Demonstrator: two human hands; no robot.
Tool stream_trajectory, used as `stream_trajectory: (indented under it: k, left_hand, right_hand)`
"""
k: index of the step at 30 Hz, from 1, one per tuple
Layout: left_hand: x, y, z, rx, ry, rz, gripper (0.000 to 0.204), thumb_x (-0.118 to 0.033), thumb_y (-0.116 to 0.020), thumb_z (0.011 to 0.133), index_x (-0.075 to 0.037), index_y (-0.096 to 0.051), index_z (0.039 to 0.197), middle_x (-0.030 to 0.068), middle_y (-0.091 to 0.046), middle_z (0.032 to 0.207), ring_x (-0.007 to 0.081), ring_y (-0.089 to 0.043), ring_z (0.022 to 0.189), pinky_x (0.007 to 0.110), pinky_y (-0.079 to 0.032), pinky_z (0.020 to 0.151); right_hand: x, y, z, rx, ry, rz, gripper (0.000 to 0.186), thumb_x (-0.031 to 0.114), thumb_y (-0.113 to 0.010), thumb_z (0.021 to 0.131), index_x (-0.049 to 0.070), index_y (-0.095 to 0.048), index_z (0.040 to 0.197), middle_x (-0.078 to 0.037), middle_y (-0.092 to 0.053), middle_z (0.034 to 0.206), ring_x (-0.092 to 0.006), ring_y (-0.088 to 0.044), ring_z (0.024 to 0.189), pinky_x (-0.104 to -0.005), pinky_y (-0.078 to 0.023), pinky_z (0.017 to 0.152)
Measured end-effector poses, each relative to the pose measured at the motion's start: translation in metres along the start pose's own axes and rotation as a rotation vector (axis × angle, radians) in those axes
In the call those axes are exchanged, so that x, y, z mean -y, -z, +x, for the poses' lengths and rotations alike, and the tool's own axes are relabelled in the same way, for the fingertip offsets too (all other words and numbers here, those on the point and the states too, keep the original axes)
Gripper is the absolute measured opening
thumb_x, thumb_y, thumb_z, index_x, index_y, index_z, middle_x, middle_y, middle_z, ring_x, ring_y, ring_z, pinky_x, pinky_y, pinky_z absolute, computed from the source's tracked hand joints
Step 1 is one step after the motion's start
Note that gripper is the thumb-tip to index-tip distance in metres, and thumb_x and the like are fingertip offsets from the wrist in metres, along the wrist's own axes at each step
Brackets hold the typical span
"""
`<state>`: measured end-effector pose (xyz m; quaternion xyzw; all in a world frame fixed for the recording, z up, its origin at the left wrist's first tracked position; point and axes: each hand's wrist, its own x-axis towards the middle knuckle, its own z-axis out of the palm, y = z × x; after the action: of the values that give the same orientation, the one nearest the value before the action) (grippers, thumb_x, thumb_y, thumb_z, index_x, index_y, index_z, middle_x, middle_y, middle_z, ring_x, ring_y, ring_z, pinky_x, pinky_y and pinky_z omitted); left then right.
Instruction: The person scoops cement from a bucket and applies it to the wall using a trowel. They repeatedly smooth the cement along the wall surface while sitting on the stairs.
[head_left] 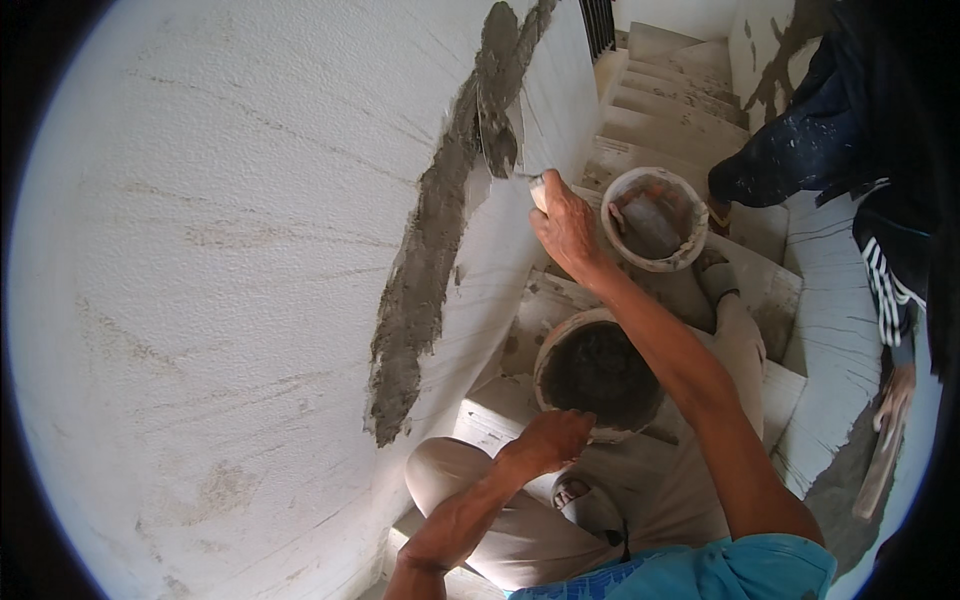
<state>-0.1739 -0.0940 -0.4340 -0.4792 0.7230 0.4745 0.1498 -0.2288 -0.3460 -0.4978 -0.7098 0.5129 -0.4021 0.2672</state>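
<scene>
Largest is the white textured wall, which we see to the left of the mortar bucket. The staircase carries this bucket and climbs beyond it. To the right of the bucket we notice a co-worker in dark, white-spotted clothes, whose hand holds a long wooden float. On the wall, left of the bucket, a rough strip of grey mortar runs upward at a slant. A second bucket, with dirty rim, stands beyond the mortar bucket and slightly to its right.

Our two hands are well apart. The right hand, beyond the mortar bucket, is closed around the pale handle of a trowel, whose grey blade lies over the upper strip. The left hand is at the bucket's near rim with fingers curled; whether it grips the rim, we cannot tell.
</scene>
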Motion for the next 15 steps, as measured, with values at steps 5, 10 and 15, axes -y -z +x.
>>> stream_trajectory:
  k: [5, 10, 15]
  left_hand:
    - [0.005, -0.006, 0.001, -0.049, -0.049, 0.002, 0.017, -0.012, -0.056, 0.088, -0.003, -0.054, 0.103, 0.0194, -0.065, 0.086, 0.0399, -0.065, 0.085, 0.05, -0.051, 0.071]
    - [-0.001, 0.001, 0.0, -0.043, -0.015, 0.001, 0.016, -0.012, -0.055, 0.089, -0.003, -0.054, 0.103, 0.0192, -0.065, 0.087, 0.0399, -0.065, 0.086, 0.05, -0.052, 0.071]
    - [-0.012, 0.013, -0.003, 0.01, 0.031, -0.008, 0.017, -0.012, -0.053, 0.09, -0.003, -0.054, 0.104, 0.0201, -0.066, 0.089, 0.0399, -0.066, 0.088, 0.05, -0.052, 0.073]
  right_hand:
    - [-0.005, 0.015, -0.004, -0.054, 0.022, 0.029, 0.028, 0.0, -0.059, 0.076, 0.0, -0.043, 0.099, -0.024, -0.06, 0.082, -0.0461, -0.062, 0.078, -0.0525, -0.048, 0.068]
    - [-0.014, 0.014, 0.038, -0.062, -0.044, 0.087, 0.028, 0.001, -0.059, 0.076, 0.0, -0.042, 0.099, -0.025, -0.058, 0.081, -0.0463, -0.06, 0.077, -0.0526, -0.046, 0.069]
    - [-0.022, 0.006, 0.048, -0.1, 0.062, 0.075, 0.029, 0.001, -0.059, 0.076, 0.001, -0.042, 0.101, -0.024, -0.058, 0.082, -0.0455, -0.06, 0.078, -0.0518, -0.047, 0.069]
